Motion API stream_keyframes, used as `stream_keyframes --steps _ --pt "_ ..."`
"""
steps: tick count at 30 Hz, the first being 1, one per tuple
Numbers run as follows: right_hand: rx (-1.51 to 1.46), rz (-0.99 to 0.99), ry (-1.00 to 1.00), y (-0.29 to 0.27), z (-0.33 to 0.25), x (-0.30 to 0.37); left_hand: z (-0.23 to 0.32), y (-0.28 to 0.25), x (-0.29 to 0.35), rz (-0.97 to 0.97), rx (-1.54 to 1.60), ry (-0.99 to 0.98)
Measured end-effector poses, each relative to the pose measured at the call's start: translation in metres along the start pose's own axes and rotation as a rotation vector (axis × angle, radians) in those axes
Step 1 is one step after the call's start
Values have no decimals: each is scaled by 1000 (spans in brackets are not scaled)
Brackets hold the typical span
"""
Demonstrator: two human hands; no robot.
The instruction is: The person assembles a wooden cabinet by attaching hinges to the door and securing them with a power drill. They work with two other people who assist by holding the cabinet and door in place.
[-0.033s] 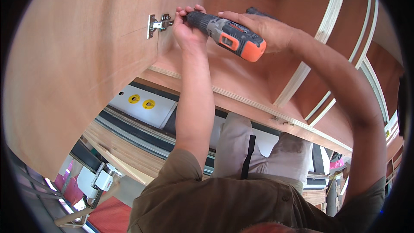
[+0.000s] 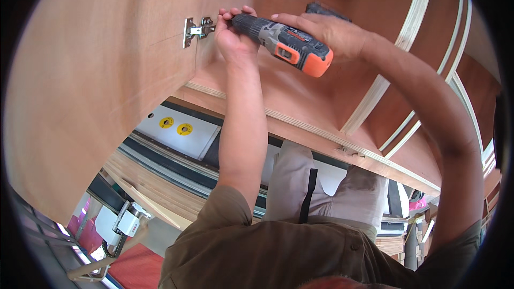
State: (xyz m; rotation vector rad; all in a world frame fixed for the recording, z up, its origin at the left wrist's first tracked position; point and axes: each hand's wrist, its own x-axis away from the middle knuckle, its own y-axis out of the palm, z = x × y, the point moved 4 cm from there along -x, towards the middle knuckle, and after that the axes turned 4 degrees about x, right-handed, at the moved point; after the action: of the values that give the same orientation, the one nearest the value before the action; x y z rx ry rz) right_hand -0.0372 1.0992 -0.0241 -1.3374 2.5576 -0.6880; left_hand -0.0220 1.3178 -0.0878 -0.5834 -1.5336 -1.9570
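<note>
A grey, black and orange cordless drill lies nearly level, its nose pointing left into a plywood cabinet. My right hand is closed round its grip, most of the fingers hidden behind the tool. At the nose, my left hand curls its fingers about the drill's front end; the bit is hidden there. Just left of those fingers, a metal cabinet hinge joins the door panel to the cabinet's side wall. Whether the bit touches a screw on the hinge, I cannot tell.
The door panel fills the left side. Plywood dividers stand inside the cabinet on the right, above its bottom front edge. Below lie a white panel with yellow round stickers, wooden boards and a white machine part.
The drill's rear end and my right hand have shifted very slightly to the right. My left hand stays in place at the drill's nose.
</note>
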Motion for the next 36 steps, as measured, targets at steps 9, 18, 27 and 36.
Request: stream_keyframes --steps 9,18,27,36 --pt "572 28 -306 -24 25 -39 5 2 9 107 -66 95" --pt "898 115 -454 -30 29 -50 9 -5 4 172 -138 86" --pt "889 37 -498 -44 24 -55 12 -5 1 157 -32 82" --pt "835 80 -497 -44 23 -55 16 -14 -3 119 0 64"
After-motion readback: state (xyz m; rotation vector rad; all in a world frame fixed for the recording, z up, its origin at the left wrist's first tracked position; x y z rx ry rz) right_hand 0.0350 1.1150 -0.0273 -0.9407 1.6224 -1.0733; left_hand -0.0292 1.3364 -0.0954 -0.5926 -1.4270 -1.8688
